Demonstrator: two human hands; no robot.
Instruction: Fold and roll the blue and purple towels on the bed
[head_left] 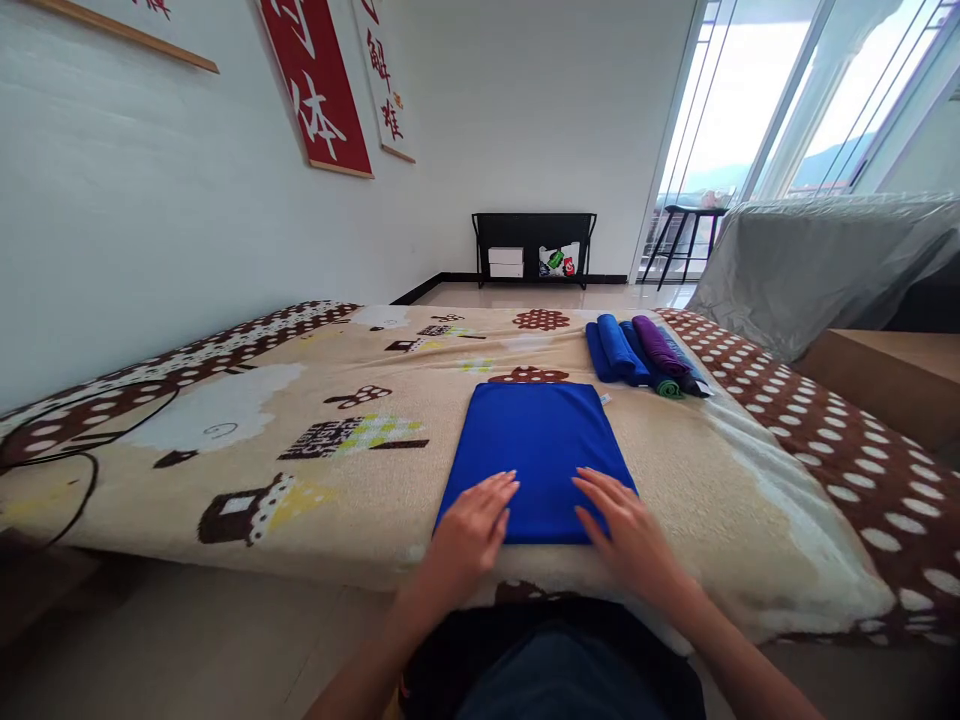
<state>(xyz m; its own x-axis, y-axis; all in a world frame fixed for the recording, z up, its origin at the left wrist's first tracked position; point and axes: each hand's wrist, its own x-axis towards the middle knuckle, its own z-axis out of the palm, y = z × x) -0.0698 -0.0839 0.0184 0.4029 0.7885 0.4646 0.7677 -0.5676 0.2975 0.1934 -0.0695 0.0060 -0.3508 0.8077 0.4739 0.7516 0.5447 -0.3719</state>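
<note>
A blue folded cloth (536,430) lies flat as a rectangle on the patterned blanket (390,500), close to the front edge. At its upper right a small white tag sticks out. My left hand (478,515) rests over the cloth's near left part, palm down with the fingers stretched out. Over the near right part is my right hand (619,515), its fingers slightly apart. Neither hand grips the cloth. Whether the palms press on it I cannot tell. Farther back on the right sit rolled blue cloths (616,348), a purple roll (660,345) and a green roll (669,388).
A black cable (94,480) curves over the blanket's left side. Beyond the bed, a black rack (534,235) holds a white box (506,262). A plastic-covered piece of furniture (825,260) and a cardboard box (885,380) stand at right. A stool (686,240) is near the window.
</note>
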